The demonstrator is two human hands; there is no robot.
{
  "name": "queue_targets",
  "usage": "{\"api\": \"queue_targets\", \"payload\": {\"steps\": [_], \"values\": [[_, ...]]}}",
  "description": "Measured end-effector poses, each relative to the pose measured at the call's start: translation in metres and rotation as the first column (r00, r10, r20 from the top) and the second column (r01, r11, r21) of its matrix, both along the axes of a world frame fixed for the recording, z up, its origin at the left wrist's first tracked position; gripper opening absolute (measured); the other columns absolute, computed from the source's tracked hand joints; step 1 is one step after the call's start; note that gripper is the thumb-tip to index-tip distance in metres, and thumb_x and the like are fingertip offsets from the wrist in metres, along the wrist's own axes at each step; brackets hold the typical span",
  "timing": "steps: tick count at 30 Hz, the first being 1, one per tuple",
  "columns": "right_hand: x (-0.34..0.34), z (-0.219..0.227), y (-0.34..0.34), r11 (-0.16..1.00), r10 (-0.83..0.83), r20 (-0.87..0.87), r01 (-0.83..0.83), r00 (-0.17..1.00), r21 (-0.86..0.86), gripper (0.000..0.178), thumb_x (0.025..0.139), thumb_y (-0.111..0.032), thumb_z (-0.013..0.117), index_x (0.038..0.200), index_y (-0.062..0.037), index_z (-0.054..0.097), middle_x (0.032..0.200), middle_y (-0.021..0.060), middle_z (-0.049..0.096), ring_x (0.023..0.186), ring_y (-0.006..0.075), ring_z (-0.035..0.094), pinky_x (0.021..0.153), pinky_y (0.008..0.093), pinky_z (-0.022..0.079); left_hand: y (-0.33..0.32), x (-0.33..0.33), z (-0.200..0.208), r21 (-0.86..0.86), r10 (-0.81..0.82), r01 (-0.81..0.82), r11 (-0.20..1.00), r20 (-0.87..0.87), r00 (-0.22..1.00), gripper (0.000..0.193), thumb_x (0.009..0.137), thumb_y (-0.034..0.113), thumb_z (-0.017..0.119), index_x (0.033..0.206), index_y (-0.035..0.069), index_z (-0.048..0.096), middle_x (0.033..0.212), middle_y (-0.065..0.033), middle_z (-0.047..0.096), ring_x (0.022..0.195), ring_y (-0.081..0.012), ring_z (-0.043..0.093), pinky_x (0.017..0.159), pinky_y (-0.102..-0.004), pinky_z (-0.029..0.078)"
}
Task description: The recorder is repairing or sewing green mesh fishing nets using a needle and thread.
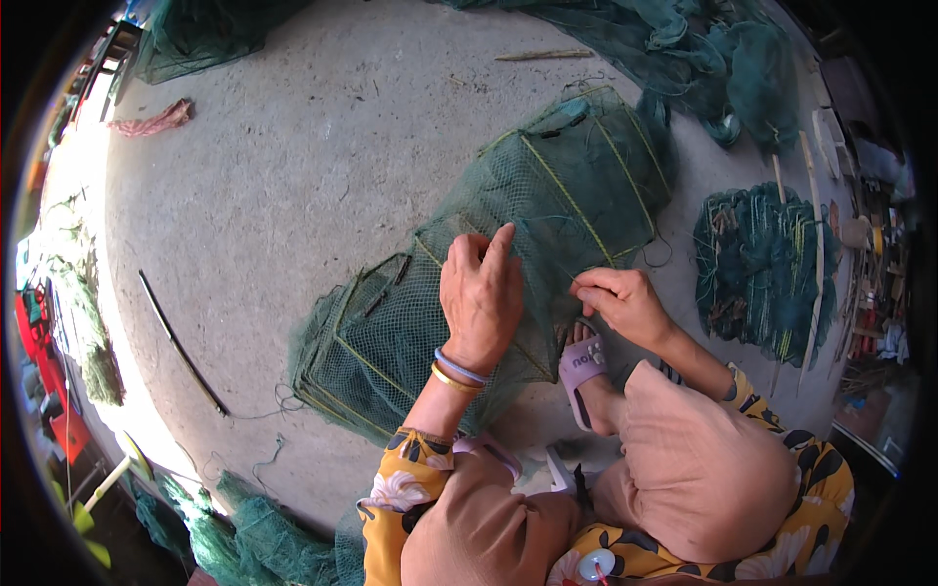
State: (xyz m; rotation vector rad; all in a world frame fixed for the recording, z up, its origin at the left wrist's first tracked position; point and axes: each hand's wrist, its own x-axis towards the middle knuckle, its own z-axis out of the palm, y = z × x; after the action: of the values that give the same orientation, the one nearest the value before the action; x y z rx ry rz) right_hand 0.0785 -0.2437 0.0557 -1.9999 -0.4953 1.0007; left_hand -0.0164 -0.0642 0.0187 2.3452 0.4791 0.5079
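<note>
Two hands are seen at work on a long green net trap (508,244) that is stretched across the concrete floor (293,166) in front of a seated person. The trap is made of dark green mesh drawn over rectangular frames, with yellow-green cord running along its ribs, and it lies slanted from the lower left toward the upper right. The left hand (481,293) is laid on top of the mesh near the middle of the trap; its fingers are pointed away from the body and partly curled into the netting, and two bangles are worn at the wrist. The right hand (618,303) is held at the near edge of the trap, just beside the left; its grip is pinched tight, thumb against fingers, though what lies in the pinch is too small to be made out. A lilac sandal (583,363) is worn on the foot tucked below that hand, touching the trap's edge. More green netting (684,49) is heaped at the far edge of the floor, a flat bundle of net and sticks (767,264) is set to the right, and a thin dark rod (181,342) is left lying well apart on the left.
</note>
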Motion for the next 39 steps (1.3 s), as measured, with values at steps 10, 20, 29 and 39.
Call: {"api": "queue_targets", "payload": {"steps": [10,20,29,39], "values": [[0.009,0.001,0.042,0.995,-0.044,0.106,0.034,0.993,0.096,0.010,0.085,-0.005,0.061,0.092,-0.0001,0.067,0.064,0.0054,0.062,0.047,0.0084,0.054,0.044,0.0249,0.042,-0.001,0.006,0.010,-0.064,-0.039,0.041,0.997,0.032,0.999,0.031,0.077,0.008,0.066,0.108,0.006,0.062,0.090,-0.0104,0.053,0.078,-0.0251,0.056,0.067,-0.0350,0.046],[0.014,-0.008,0.052,0.981,-0.035,0.255,-0.015,0.966,0.191,0.008,0.083,-0.001,0.062,0.089,0.0032,0.060,0.077,0.0096,0.063,0.051,0.0119,0.058,0.046,0.0272,0.044,0.000,0.012,0.010,-0.201,-0.008,0.010,0.980,0.013,1.000,0.030,0.076,0.013,0.071,0.105,0.011,0.065,0.085,-0.0081,0.051,0.076,-0.0229,0.055,0.065,-0.0343,0.046],[0.011,0.014,0.056,0.984,0.048,0.468,-0.121,0.883,0.129,0.013,0.078,0.000,0.065,0.088,-0.0001,0.056,0.080,0.0128,0.061,0.063,0.0271,0.063,0.057,0.0346,0.050,0.002,0.020,0.008,-0.094,0.052,-0.037,0.995,0.163,0.985,0.017,0.072,0.008,0.071,0.087,0.009,0.065,0.077,-0.0065,0.051,0.071,-0.0237,0.053,0.060,-0.0356,0.043],[0.058,0.021,0.107,0.879,0.390,0.690,-0.470,0.610,-0.081,0.013,0.078,-0.012,0.067,0.081,-0.0002,0.064,0.077,0.0135,0.061,0.067,0.0301,0.061,0.060,0.0340,0.048,-0.003,0.023,0.002,-0.063,0.068,-0.057,0.996,0.200,0.977,0.011,0.072,0.006,0.071,0.081,0.008,0.064,0.074,-0.0066,0.051,0.069,-0.0249,0.053,0.060,-0.0361,0.042]]}}
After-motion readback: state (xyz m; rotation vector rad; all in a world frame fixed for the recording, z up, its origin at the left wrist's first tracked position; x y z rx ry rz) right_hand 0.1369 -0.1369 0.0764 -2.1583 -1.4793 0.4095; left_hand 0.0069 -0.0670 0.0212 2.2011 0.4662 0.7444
